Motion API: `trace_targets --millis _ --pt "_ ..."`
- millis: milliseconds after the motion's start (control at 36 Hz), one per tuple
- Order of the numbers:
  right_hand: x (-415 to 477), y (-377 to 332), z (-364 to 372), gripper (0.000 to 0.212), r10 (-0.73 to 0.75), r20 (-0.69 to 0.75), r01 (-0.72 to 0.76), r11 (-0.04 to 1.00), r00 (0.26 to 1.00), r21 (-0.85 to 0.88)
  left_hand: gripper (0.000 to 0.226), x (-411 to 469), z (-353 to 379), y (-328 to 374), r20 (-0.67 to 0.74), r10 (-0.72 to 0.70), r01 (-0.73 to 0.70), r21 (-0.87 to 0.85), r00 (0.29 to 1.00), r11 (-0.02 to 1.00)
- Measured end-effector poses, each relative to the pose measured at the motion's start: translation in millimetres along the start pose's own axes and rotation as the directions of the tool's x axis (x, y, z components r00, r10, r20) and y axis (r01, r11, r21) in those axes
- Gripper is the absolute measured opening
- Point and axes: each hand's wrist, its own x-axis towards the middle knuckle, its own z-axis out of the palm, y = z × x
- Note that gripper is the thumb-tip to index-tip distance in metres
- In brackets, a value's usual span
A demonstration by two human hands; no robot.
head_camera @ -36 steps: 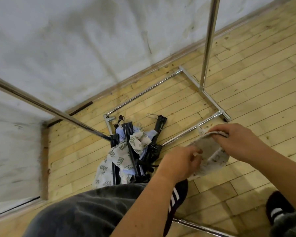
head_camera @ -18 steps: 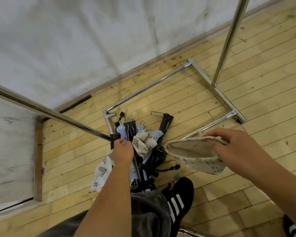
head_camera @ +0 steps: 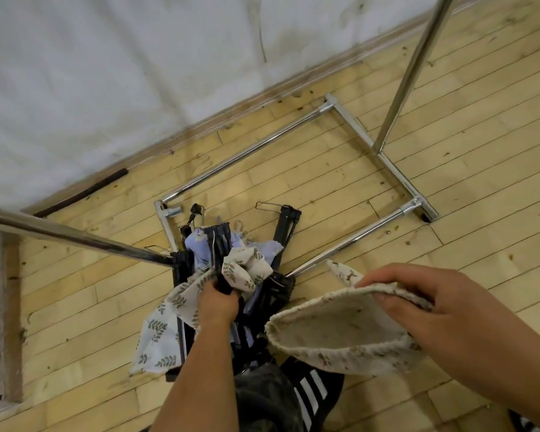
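On the wooden floor, inside the rack base, the left grip clutches the black hangers. The right grip pinches the cream cloth just to their right.

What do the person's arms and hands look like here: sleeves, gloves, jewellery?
The left hand and right hand are bare: no gloves, rings or watch show. Both forearms are uncovered as far as the frame reaches; no sleeve in view.
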Motion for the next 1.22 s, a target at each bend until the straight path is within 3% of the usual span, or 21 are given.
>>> trace_targets --millis 139,222,472,611,750,889,1139,1222 --pt "-3.8 -4.1 -2.2 0.037 0.01 -0.011 -0.01 1.0 1.0 0.01 0.059 23.0 9.8 -16.2 0.041 -0.016 0.02 -0.119 0.999 0.993" --pt "-4.9 -4.7 -3.5 0.036 0.003 -0.024 -0.003 1.0 1.0 0.0 0.033 13.1 5.7 -4.5 0.041 0.026 -0.019 -0.161 0.999 0.987" --pt "-12.7 -8.9 -20.6 0.023 0.019 -0.067 -0.025 0.996 0.998 -0.091 0.05 -44.4 -28.4 42.6 -0.061 0.228 -0.234 -0.123 0.972 0.964" --pt "-33.8 -18.3 -31.8 0.021 -0.001 -0.07 -0.009 0.991 0.998 -0.133 0.044 -83.3 -62.8 69.2 -0.101 0.332 -0.34 -0.079 0.938 0.937" --pt "-69.1 -23.2 -43.6 0.019 -0.039 -0.046 0.031 0.984 0.998 -0.173 0.045 -135.1 -104.3 98.2 -0.113 0.459 -0.461 0.008 0.881 0.887" --pt "-101.0 -28.1 -62.4 0.016 -0.096 -0.084 0.077 0.976 0.992 -0.204 0.03 -206.6 -134.8 138.6 -0.079 0.594 -0.597 -0.012 0.801 0.802" --pt "-173.6 -13.4 -88.0 0.024 -0.195 -0.178 0.176 0.977 0.964 -0.117 0.024 -344.5 -145.4 176.5 -0.022 0.743 -0.735 -0.167 0.669 0.657" --pt "-196.0 -2.9 -94.3 0.028 -0.227 -0.23 0.201 0.971 0.946 -0.131 0.03 -387.4 -131.0 181.0 0.024 0.806 -0.79 -0.183 0.591 0.585"
